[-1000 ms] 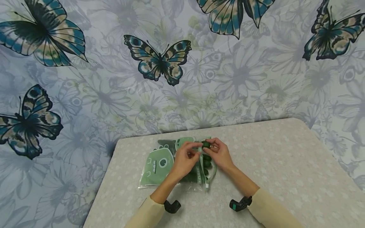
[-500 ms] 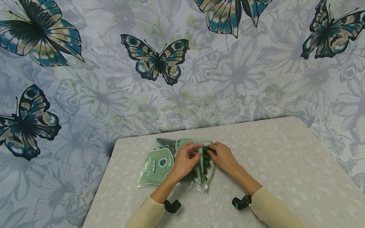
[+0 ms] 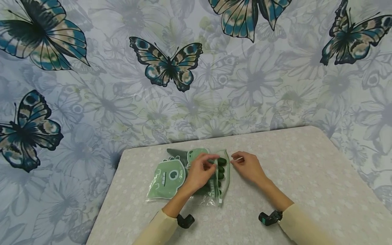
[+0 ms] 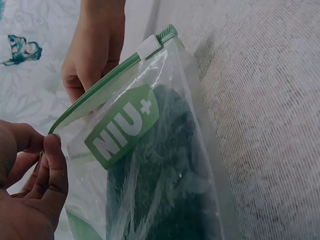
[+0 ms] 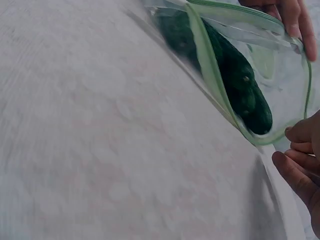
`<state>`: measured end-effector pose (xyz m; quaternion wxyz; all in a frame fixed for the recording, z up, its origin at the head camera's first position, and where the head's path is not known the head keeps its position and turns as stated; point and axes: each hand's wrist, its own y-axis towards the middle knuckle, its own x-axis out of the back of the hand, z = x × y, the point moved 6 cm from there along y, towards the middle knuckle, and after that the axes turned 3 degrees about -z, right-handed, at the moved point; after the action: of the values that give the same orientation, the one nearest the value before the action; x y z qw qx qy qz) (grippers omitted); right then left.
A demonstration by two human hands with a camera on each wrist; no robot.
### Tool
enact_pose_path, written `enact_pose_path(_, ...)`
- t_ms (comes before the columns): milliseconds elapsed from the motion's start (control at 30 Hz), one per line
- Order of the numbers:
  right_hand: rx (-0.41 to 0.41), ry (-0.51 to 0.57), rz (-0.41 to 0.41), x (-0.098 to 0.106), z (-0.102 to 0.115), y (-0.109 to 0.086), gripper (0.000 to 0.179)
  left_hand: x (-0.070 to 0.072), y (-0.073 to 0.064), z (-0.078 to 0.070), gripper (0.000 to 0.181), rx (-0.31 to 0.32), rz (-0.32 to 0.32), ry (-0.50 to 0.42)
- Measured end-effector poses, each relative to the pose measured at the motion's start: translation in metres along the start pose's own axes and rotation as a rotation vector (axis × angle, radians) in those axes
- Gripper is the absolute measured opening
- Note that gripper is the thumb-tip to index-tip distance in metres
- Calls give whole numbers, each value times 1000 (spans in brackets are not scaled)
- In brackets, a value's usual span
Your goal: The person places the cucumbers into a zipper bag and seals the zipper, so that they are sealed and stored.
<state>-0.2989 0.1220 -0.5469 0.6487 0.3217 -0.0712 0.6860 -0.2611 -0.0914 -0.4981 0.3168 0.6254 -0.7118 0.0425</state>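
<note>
A clear slider zip bag (image 3: 166,178) with green cartoon figures lies on the table, its mouth gaping to the right. Several dark green cucumbers (image 3: 221,169) sit inside; their ends show at the mouth, and more of them are visible in the right wrist view (image 5: 240,85). My left hand (image 3: 200,172) pinches the upper edge of the mouth between thumb and finger, as the left wrist view confirms. Just right of the mouth is my right hand (image 3: 249,166), its fingers loosely bent with nothing in them; in the head view a small gap separates it from the rim.
A pale patterned cloth covers the table (image 3: 306,177). Behind its far edge hangs a butterfly-and-flower wall covering (image 3: 254,85). The bag's white slider (image 4: 148,47) sits at the near end of the zip. Black wrist cameras (image 3: 185,221) are strapped to both wrists.
My right hand had a cucumber at the bag's mouth, pushed it in, then drew back to the right without it. The left hand keeps its pinch on the rim.
</note>
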Motion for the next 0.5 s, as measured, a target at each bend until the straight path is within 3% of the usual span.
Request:
enact_pose_path(300,0,7,29,17,-10,-1,24,-24,10,4,33,-24,62,0)
enact_pose_path(500,1,8,27,25,-16,-5,22,-29,9,7,40,-13,124,10)
